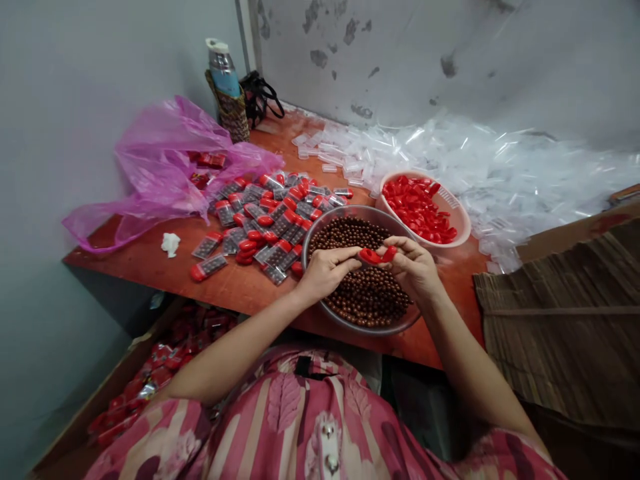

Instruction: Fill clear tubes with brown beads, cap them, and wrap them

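Observation:
Over a metal bowl (313, 233) of brown beads (367, 297), both hands meet at a small red plastic cap (371, 256). My left hand (327, 272) pinches its left side between thumb and fingers. My right hand (413, 267) is closed on the right part, where a raised red flap (389, 253) shows at the fingertips. Behind the bowl to the right, a pink basket (463, 217) holds many red caps (417, 207). Left of the bowl lies a pile of filled clear containers with red caps (273, 223).
Clear plastic tubes (520, 173) are heaped along the wall. A pink plastic bag (165, 160), a bottle (223, 70) and a crumpled white tissue (171, 244) are at left. Stacked brown cardboard (565, 333) stands at right. A box of red packets (145, 380) sits below.

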`<state>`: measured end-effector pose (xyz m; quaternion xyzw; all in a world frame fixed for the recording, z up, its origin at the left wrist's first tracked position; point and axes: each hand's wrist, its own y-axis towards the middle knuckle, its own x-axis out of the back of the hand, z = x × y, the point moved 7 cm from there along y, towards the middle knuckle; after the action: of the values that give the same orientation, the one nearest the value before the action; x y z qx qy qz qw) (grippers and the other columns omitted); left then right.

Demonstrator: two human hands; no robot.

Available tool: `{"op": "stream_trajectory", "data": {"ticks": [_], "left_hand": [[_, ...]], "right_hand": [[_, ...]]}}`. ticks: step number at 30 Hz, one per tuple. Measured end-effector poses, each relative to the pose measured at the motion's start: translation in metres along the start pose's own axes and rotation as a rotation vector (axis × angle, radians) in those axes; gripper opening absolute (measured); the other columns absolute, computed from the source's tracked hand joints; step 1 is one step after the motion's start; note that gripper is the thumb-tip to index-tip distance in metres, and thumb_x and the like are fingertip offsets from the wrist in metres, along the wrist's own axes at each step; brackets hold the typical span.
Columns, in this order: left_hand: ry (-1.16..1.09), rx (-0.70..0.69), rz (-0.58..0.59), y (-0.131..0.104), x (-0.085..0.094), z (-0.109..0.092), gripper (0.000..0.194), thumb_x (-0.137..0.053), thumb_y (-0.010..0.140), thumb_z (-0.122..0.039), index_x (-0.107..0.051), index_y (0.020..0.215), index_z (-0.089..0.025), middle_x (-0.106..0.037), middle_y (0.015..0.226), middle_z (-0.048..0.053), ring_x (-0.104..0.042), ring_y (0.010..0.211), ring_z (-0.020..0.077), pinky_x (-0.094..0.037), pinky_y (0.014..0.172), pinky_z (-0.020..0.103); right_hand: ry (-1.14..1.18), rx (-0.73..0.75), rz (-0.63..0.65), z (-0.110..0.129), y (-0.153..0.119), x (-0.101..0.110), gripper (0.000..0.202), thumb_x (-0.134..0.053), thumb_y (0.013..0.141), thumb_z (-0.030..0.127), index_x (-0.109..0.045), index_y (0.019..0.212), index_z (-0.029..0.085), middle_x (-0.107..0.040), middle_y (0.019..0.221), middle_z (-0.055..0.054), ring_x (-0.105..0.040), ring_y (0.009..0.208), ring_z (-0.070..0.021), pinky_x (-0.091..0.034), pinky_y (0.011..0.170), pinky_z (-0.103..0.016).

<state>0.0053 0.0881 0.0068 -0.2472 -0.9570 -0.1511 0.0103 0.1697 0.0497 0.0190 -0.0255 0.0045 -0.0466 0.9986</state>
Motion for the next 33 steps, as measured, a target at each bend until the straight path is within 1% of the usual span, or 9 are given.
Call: {"op": "stream_trajectory", "data": {"ticks": [4,8,17,21,24,26,28,30,33], "left_hand": [[0.138,-0.079,0.018,-0.001,-0.002,-0.008,0.025,-0.059,0.084,-0.028,-0.070,0.105,-0.023,-0.069,0.111,0.004,-0.062,0.106,0.0173,-0.045,0.098,0.031],[0.220,-0.103,0.015,-0.002,-0.002,-0.008,0.027,-0.058,0.084,-0.025,-0.068,0.109,-0.025,-0.067,0.112,0.004,-0.056,0.113,0.0178,-0.043,0.101,0.033],[0.261,-0.079,0.002,-0.002,0.001,-0.006,0.028,-0.057,0.083,-0.021,-0.069,0.109,-0.022,-0.066,0.111,0.006,-0.060,0.106,0.0169,-0.044,0.099,0.031],[0.251,-0.084,0.021,0.000,-0.001,-0.006,0.028,-0.054,0.086,-0.027,-0.068,0.110,-0.024,-0.066,0.114,0.004,-0.059,0.109,0.0173,-0.044,0.100,0.032],[0.220,-0.071,0.019,0.003,-0.002,-0.009,0.028,-0.055,0.086,-0.030,-0.068,0.108,-0.021,-0.067,0.115,0.005,-0.060,0.109,0.0184,-0.045,0.100,0.033],[0.241,-0.033,-0.045,0.006,0.007,-0.012,0.028,-0.057,0.084,-0.033,-0.069,0.106,-0.020,-0.068,0.112,0.004,-0.063,0.104,0.0194,-0.047,0.098,0.034],[0.310,0.022,-0.154,0.010,0.027,-0.012,0.030,-0.059,0.082,-0.035,-0.068,0.108,-0.022,-0.069,0.111,0.002,-0.065,0.100,0.0201,-0.050,0.095,0.036],[0.387,0.051,-0.312,0.016,0.058,-0.011,0.035,-0.063,0.079,-0.038,-0.067,0.110,-0.022,-0.070,0.109,0.000,-0.067,0.096,0.0207,-0.052,0.093,0.039],[0.524,-0.007,-0.576,0.023,0.109,-0.011,0.038,-0.066,0.075,-0.041,-0.067,0.110,-0.026,-0.071,0.108,-0.003,-0.068,0.094,0.0220,-0.051,0.093,0.043]], "right_hand": [[0.055,-0.122,0.174,-0.007,0.006,-0.018,0.031,-0.072,0.070,0.035,-0.064,0.096,0.022,-0.066,0.097,-0.003,-0.063,0.086,-0.0159,-0.052,0.081,-0.033],[0.226,-0.347,0.378,-0.016,0.000,-0.044,0.033,-0.063,0.072,0.036,-0.062,0.101,0.020,-0.066,0.098,-0.006,-0.063,0.091,-0.0200,-0.053,0.082,-0.041],[0.514,-0.383,0.173,-0.036,0.005,-0.058,0.011,-0.057,0.064,0.028,-0.057,0.070,0.020,-0.060,0.065,0.001,-0.060,0.068,-0.0174,-0.055,0.079,-0.045],[0.562,-0.419,0.235,-0.035,0.002,-0.057,0.017,-0.060,0.068,0.029,-0.060,0.084,0.020,-0.064,0.073,0.002,-0.060,0.068,-0.0144,-0.055,0.080,-0.043],[0.506,-0.407,0.311,-0.024,-0.006,-0.051,0.031,-0.066,0.073,0.036,-0.062,0.099,0.022,-0.067,0.094,-0.002,-0.063,0.080,-0.0148,-0.055,0.078,-0.038],[0.455,-0.321,0.288,-0.013,-0.008,-0.034,0.041,-0.069,0.072,0.042,-0.061,0.108,0.023,-0.065,0.111,-0.005,-0.063,0.094,-0.0176,-0.055,0.079,-0.035],[0.388,-0.189,0.178,0.000,-0.006,0.001,0.046,-0.070,0.071,0.045,-0.060,0.109,0.022,-0.063,0.117,-0.007,-0.062,0.100,-0.0194,-0.054,0.080,-0.034],[0.270,-0.040,-0.046,0.009,-0.001,0.057,0.043,-0.068,0.073,0.049,-0.061,0.105,0.021,-0.066,0.111,-0.008,-0.065,0.095,-0.0185,-0.054,0.078,-0.031],[-0.133,0.081,-0.576,0.013,0.005,0.169,0.036,-0.053,0.084,0.051,-0.057,0.104,0.021,-0.067,0.109,-0.008,-0.066,0.088,-0.0144,-0.054,0.077,-0.028]]}}
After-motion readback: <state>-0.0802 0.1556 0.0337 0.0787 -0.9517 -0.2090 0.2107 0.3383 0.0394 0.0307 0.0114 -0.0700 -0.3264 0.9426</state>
